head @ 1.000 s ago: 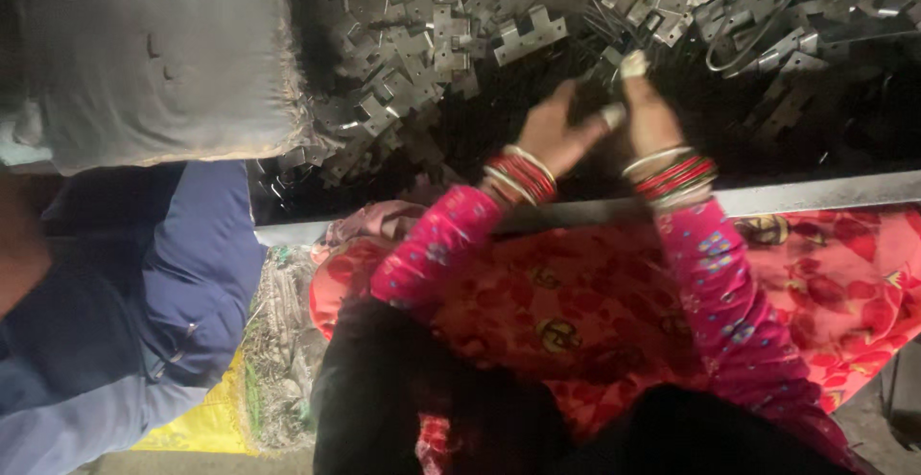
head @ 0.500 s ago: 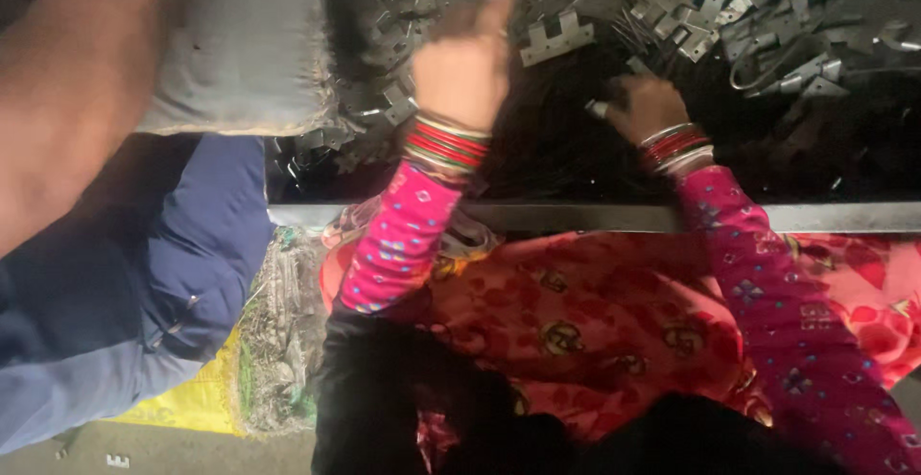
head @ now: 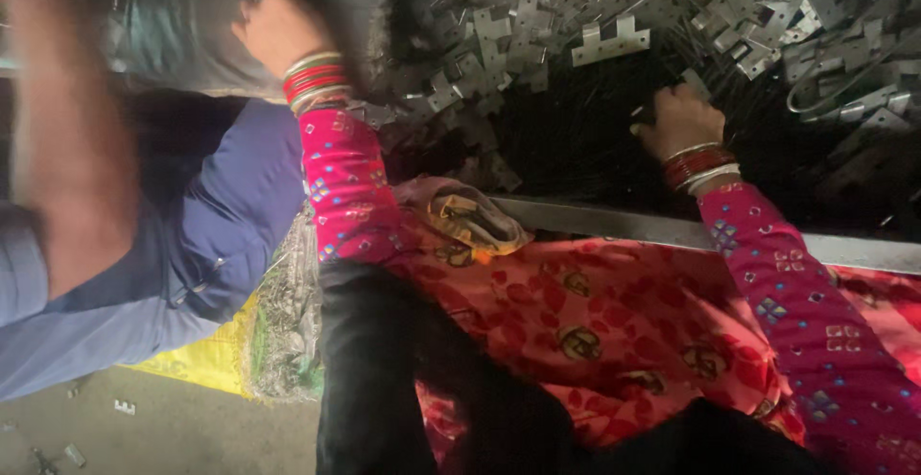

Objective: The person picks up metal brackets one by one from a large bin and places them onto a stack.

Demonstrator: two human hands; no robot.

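Fingers of the right hand are curled down onto the dark table, at about two o'clock in the view; whether a metal piece is pinched under them cannot be told, since the fingertips are hidden in shadow. Red and silver bangles are worn at that wrist, above a pink patterned sleeve. The heap of flat grey metal brackets is spread across the table from twelve to two o'clock, just beyond the right hand, and one larger notched bracket is seen lying on top of the heap at about one o'clock, near the hand but apart from it.

The left hand is raised at about eleven o'clock and is blurred; it is seen against a grey sack, and its grip cannot be made out. Bangles are worn on this wrist too. A few more brackets are scattered just beside it at the table's left end.

The table's pale metal edge is seen running across the middle towards three o'clock. A red patterned cloth is spread below it, over the lap. At nine o'clock another person's bare forearm and blue garment are seen, well apart from the right hand. A yellow bag is seen at seven o'clock on the floor.
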